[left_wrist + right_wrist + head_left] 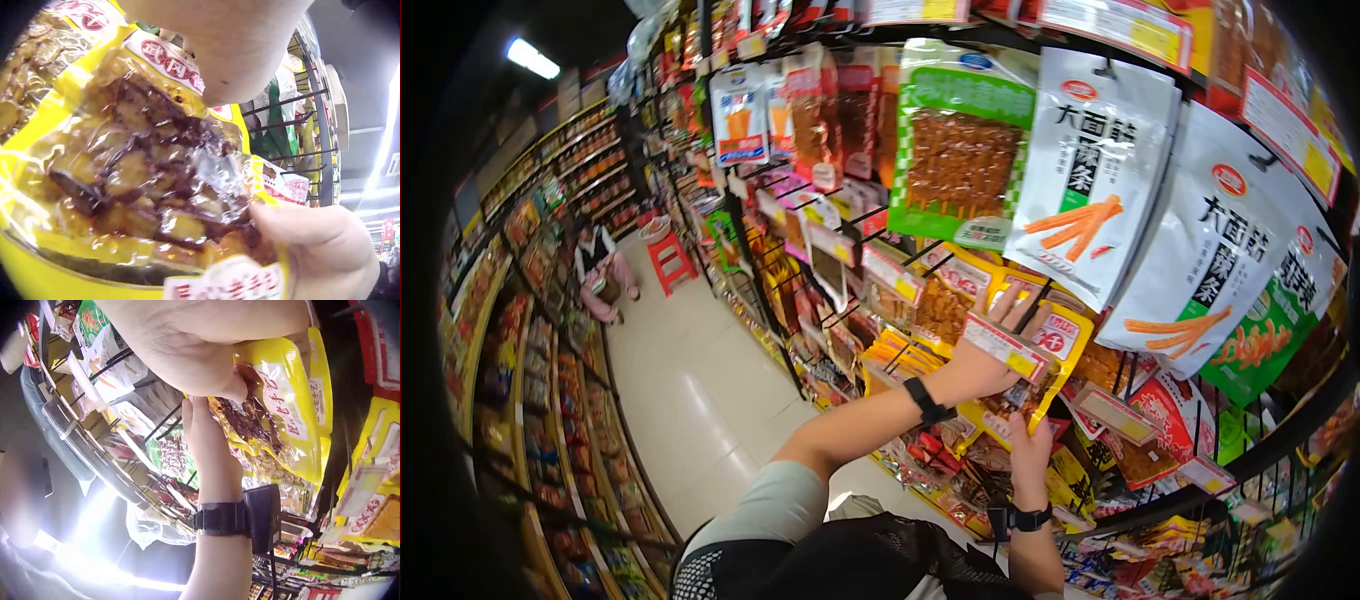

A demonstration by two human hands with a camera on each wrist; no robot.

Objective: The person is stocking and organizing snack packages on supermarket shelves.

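A yellow-edged snack packet (1050, 350) with a clear window over dark brown pieces hangs at a rack hook. My left hand (990, 355) lies at its top, fingers extended and spread around the hook and behind a price tag (1007, 348). My right hand (1030, 455) pinches the packet's lower edge, the thumb on its front. In the left wrist view the packet (144, 175) fills much of the picture, with the right hand (319, 244) at its lower right. The right wrist view shows the right palm (206, 344) close over the packet (281, 406).
White packets (1090, 170) and a green packet (962, 150) hang above on hooks. More yellow packets (945, 300) hang at left. Metal hooks with price tags stick out. Behind, an aisle floor (690, 400) holds a red stool (668, 262) and a seated person (600, 265).
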